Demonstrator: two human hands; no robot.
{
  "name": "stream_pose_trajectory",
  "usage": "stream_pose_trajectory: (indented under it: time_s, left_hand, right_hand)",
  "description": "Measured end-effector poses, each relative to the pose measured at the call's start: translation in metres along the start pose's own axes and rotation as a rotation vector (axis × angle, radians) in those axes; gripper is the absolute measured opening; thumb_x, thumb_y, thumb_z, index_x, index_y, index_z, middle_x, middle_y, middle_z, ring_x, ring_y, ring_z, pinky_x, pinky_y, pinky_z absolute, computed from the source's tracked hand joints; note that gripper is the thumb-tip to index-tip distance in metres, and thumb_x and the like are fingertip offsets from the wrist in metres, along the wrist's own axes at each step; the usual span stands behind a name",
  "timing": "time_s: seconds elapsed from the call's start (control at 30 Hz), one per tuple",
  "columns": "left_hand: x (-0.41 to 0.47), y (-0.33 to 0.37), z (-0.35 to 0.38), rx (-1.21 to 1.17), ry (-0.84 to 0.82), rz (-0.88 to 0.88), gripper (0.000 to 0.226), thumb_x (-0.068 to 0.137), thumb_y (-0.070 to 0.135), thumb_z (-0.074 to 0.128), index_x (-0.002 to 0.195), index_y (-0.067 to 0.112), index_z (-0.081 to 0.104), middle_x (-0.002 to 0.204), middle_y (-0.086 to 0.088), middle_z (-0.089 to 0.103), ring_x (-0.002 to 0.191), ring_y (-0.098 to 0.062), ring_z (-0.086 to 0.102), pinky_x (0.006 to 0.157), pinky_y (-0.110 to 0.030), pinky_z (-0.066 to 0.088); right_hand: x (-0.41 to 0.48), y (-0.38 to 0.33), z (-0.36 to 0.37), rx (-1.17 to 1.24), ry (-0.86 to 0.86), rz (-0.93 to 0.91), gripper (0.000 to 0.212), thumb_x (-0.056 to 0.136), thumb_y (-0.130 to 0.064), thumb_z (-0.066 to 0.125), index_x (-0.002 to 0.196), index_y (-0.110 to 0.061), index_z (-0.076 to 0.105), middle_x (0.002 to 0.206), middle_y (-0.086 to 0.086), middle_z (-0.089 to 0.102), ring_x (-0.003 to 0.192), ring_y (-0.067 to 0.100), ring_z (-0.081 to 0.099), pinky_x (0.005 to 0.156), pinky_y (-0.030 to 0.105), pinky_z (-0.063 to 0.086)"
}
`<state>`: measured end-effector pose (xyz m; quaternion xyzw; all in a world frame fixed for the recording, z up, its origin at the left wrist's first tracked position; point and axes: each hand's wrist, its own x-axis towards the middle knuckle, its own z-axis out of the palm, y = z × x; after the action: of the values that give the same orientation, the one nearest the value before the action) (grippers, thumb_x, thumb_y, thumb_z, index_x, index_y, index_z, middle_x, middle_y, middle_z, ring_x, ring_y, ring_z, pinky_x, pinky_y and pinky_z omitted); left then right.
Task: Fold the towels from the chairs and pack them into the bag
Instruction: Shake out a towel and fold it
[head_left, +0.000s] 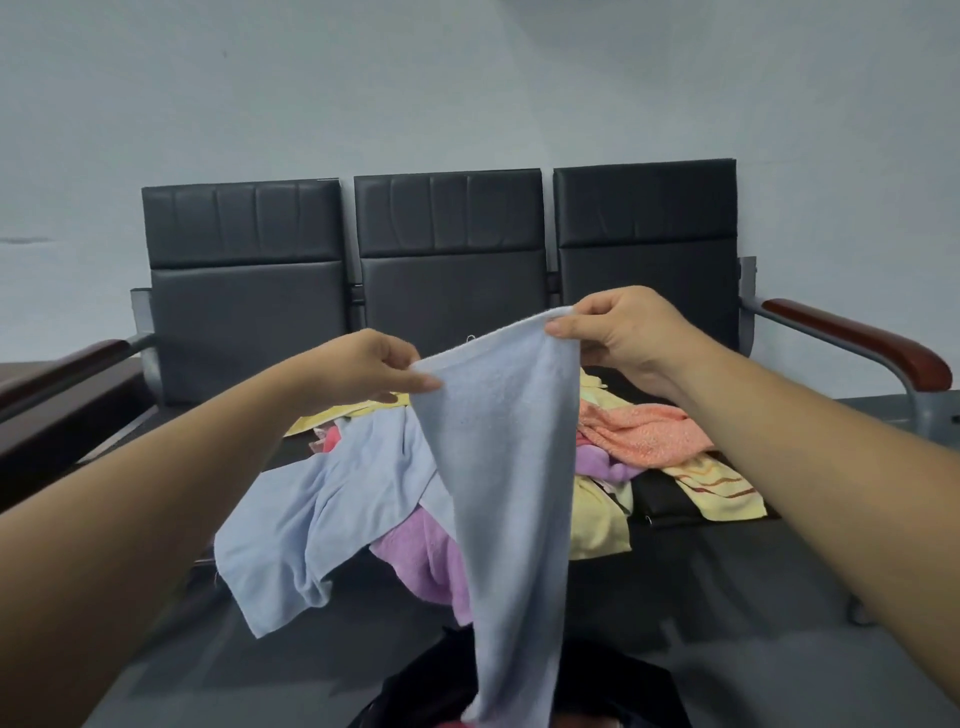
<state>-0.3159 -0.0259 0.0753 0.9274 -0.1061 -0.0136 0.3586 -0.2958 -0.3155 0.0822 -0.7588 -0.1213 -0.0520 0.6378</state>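
A pale blue towel (506, 467) is held up, pinched by left hand (371, 366) and right hand (621, 332), while the far chairs (449, 260) remain heaped with unfolded towels (332, 499).

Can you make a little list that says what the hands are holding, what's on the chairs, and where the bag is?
left hand: pinching one top corner of the light blue towel
right hand: pinching the other top corner
towel state: hanging down, unfolded
chairs: three black seats joined in a row
on the seats: loose pile of towels, blue, purple, yellow, orange, pink
bag: dark, at bottom edge, under the hanging towel
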Motion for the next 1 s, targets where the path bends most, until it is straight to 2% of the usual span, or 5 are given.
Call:
stream_pose_trajectory:
  time_s: [0.27,0.43,0.67,0.8,1.0]
  left_hand:
    - [0.007,0.017,-0.001,-0.537,0.306,0.219,0.031,0.079,0.023,0.079,0.105,0.014,0.064,0.082,-0.006,0.075,0.089,-0.03,0.075,0.086,-0.046,0.06]
    - [0.009,0.022,-0.001,-0.529,0.325,0.194,0.032,0.086,0.021,0.075,0.112,0.008,0.063,0.083,0.003,0.076,0.093,-0.021,0.076,0.081,-0.032,0.062]
    - [0.017,0.009,0.022,-0.731,0.496,0.164,0.045,0.089,0.029,0.077,0.118,-0.001,0.061,0.095,-0.013,0.074,0.085,-0.032,0.068,0.084,-0.056,0.057]
    - [0.023,-0.005,0.044,-0.876,0.172,0.169,0.041,0.089,0.029,0.074,0.12,0.004,0.065,0.113,-0.009,0.075,0.101,-0.025,0.072,0.083,-0.039,0.059]
    - [0.015,-0.044,0.084,-0.472,-0.259,0.011,0.036,0.088,0.027,0.072,0.118,0.008,0.073,0.12,-0.006,0.074,0.116,-0.021,0.066,0.113,-0.047,0.043]
  right_hand:
    - [0.009,-0.005,-0.006,0.263,0.026,0.022,0.019,0.082,0.004,0.078,0.089,-0.009,0.066,0.093,0.01,0.073,0.088,0.026,0.073,0.078,0.034,0.063]
    - [0.008,-0.006,-0.01,0.035,-0.008,0.066,0.022,0.081,-0.009,0.082,0.101,-0.005,0.076,0.107,0.01,0.076,0.106,0.028,0.072,0.092,0.04,0.06]
    - [0.008,-0.004,0.009,0.487,-0.172,0.055,0.011,0.091,-0.011,0.072,0.101,-0.012,0.067,0.099,0.009,0.074,0.091,0.024,0.071,0.086,0.042,0.06]
    - [0.015,-0.017,0.022,0.689,-0.135,0.054,0.03,0.093,-0.009,0.07,0.121,-0.007,0.063,0.116,0.016,0.069,0.104,0.029,0.068,0.097,0.048,0.058]
    - [0.03,-0.006,0.018,0.629,-0.02,0.152,0.029,0.089,-0.009,0.076,0.116,0.0,0.069,0.11,0.015,0.076,0.101,0.027,0.076,0.086,0.042,0.063]
